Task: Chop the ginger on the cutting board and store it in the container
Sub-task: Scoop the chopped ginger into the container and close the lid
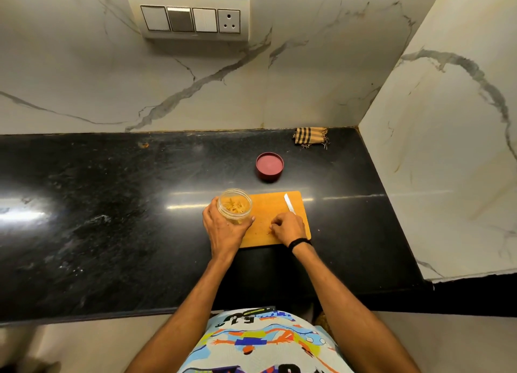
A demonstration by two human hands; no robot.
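Note:
A clear round container [235, 205] with yellowish chopped ginger [235, 205] inside stands at the left edge of the wooden cutting board [267, 213]. My left hand [225, 231] grips the container from its near side. My right hand [288, 228] rests on the board's near right part, fingertips curled and pinching small ginger bits at the board surface. A knife [289, 204] lies on the board, its white blade pointing away, the handle hidden under my right hand.
A dark red lid [269, 166] lies upside down on the black counter [112, 205] behind the board. A striped folded cloth [310, 136] sits in the back corner. Marble walls stand behind and to the right.

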